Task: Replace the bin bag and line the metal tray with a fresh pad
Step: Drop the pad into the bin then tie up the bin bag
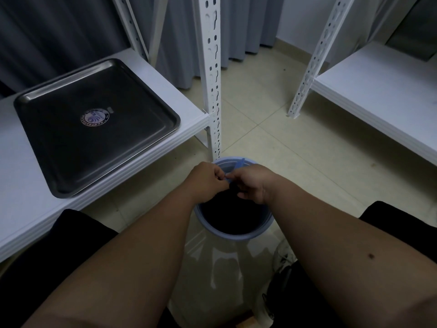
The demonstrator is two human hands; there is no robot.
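Bin bag (233, 216): dark, lining the blue bin (236, 235) on the floor.
Handling: likely thin, soft, light; best taken at the blue drawstring (233, 172).
Left hand (208, 179): pinches the drawstring.
Right hand (253, 183): pinches it too.
Metal tray (94, 124): bare, on the shelf (23, 185).

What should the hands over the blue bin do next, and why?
Probably finish with the blue strip both hands pinch, then lift the black bag out. The left hand and right hand meet over the bin; the bag is still inside, and the metal tray on the shelf has no pad yet.
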